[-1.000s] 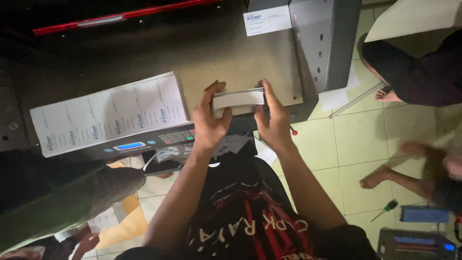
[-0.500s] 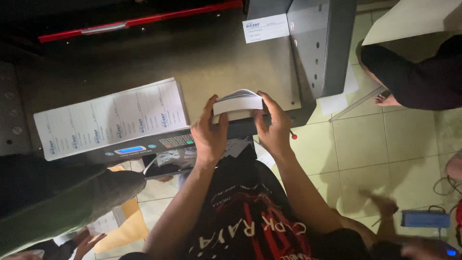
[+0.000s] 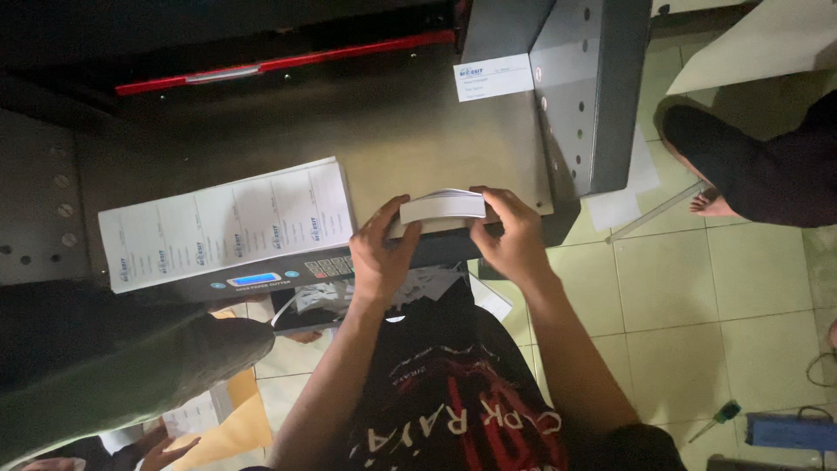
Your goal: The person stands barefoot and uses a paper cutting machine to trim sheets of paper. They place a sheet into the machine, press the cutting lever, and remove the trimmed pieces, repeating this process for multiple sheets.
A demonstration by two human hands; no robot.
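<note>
Both my hands grip a small thick stack of white cards at the front edge of a grey paper-cutting machine's table. My left hand clasps the stack's left end, thumb on top. My right hand clasps its right end. The stack bows slightly upward between them. A larger stack of printed white sheets lies on the table to the left, just apart from my left hand.
The machine's red blade guard runs across the back, with a grey side housing at right. A control panel with a blue display sits below the sheets. Another person's leg and bare foot stand on the tiled floor at right; a screwdriver lies lower right.
The card stack now bows upward between my hands where it lay flat a second ago. The view has shifted, and a foot that crossed the floor at right is gone.
</note>
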